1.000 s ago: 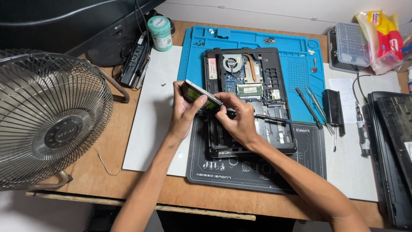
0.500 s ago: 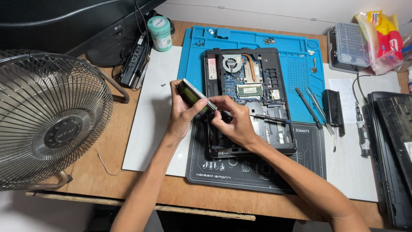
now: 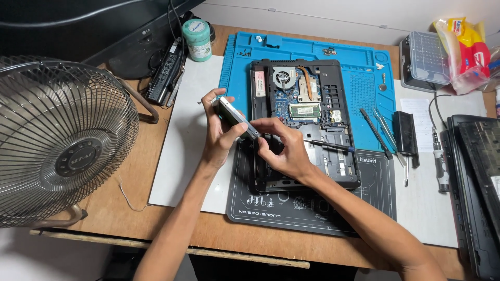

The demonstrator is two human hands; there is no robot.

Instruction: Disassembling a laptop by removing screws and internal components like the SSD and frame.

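Note:
An opened black laptop lies bottom-up on a blue mat, its fan and boards exposed. My left hand holds a thin flat drive on edge, just left of the laptop. My right hand grips a thin screwdriver whose handle points right over the laptop. Its fingers meet the drive's near end.
A large metal fan fills the left. A green-lidded jar and a black battery sit at the back. Tools lie right of the laptop. A screw box, a snack bag and another laptop are at the right.
Both hands have stayed over the laptop's left edge. The drive has tilted a little and my right hand's fingers have shifted along its near end.

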